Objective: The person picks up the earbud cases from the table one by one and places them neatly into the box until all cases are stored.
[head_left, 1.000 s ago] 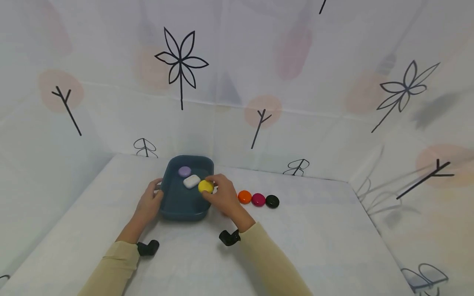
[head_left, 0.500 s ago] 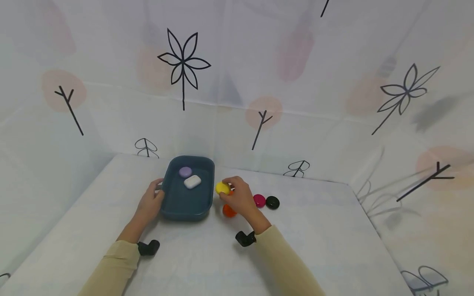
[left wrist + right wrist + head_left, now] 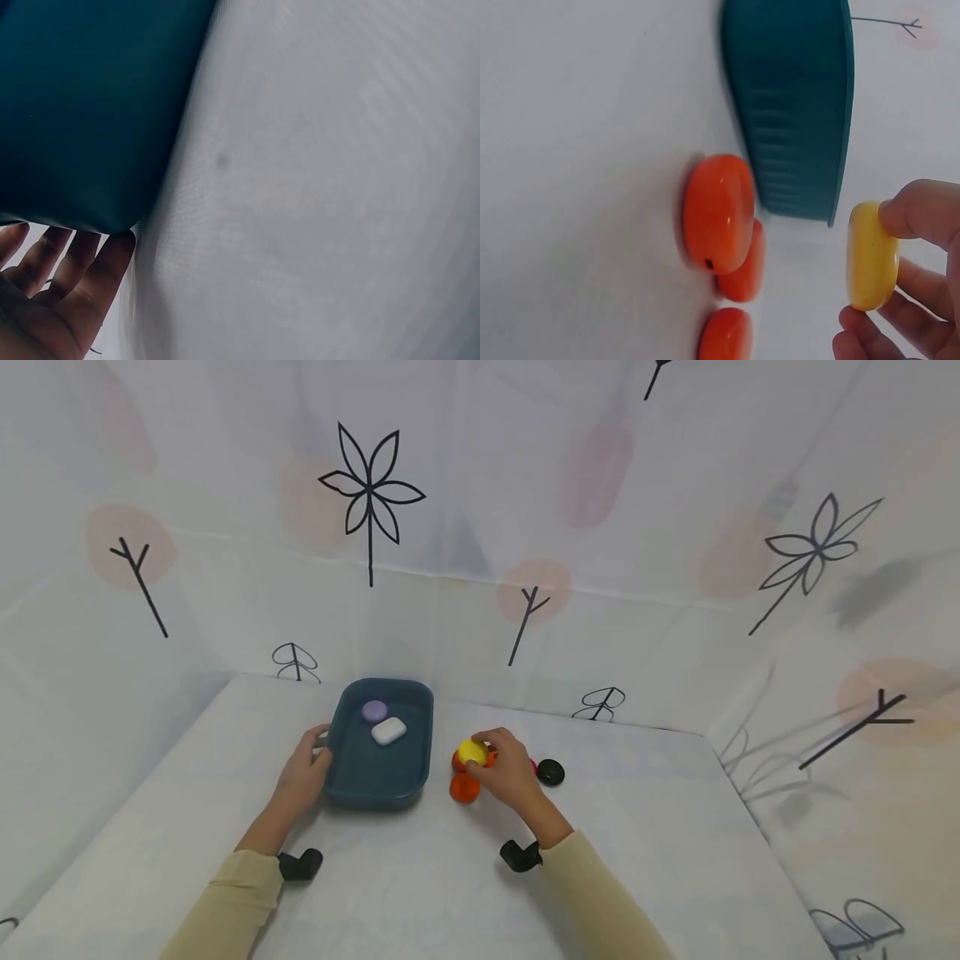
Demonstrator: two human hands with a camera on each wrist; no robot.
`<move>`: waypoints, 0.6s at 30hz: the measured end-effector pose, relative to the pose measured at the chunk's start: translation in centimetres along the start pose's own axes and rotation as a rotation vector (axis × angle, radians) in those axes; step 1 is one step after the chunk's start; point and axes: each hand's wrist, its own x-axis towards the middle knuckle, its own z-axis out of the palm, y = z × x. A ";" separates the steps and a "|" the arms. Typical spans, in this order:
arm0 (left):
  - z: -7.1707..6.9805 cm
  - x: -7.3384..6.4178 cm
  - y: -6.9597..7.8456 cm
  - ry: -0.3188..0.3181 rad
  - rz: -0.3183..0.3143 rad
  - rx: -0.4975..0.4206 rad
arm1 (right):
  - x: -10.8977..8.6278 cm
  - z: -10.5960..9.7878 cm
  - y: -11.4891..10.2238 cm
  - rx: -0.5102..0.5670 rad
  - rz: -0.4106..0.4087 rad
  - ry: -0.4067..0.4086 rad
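Note:
A glossy yellow rounded disc (image 3: 472, 752) is pinched between the thumb and fingers of my right hand (image 3: 512, 772). It is held up off the table, above several red and orange discs (image 3: 465, 788). In the right wrist view the yellow disc (image 3: 872, 256) is seen edge-on, with fingertips at both ends. My left hand (image 3: 302, 770) touches the left outer wall of a dark teal tray (image 3: 378, 781); its fingers look extended, with tips against the wall in the left wrist view. Inside the tray lie a purple disc (image 3: 374, 711) and a white rounded block (image 3: 388, 731).
A black disc (image 3: 551, 772) lies right of my right hand, with a magenta disc (image 3: 533, 767) mostly hidden behind the hand. White cloth covers the table (image 3: 645, 852). A patterned cloth wall (image 3: 450, 635) rises behind the tray.
My right hand has moved right with the yellow disc, from over the tray's right side to above the red and orange discs. The left hand and tray stay in place.

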 end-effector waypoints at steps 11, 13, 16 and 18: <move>0.0 -0.1 -0.1 0.004 0.007 -0.004 | -1.2 -0.5 1.3 -0.059 -0.022 0.026; 0.0 -0.1 -0.1 0.003 0.008 -0.005 | -1.4 -0.6 1.6 -0.073 -0.025 0.025; 0.0 0.0 -0.1 0.001 0.007 -0.012 | -1.7 -0.7 1.9 -0.094 -0.020 0.017; 0.1 0.0 -0.1 -0.003 0.008 -0.018 | -1.9 -0.7 2.1 -0.113 -0.019 0.008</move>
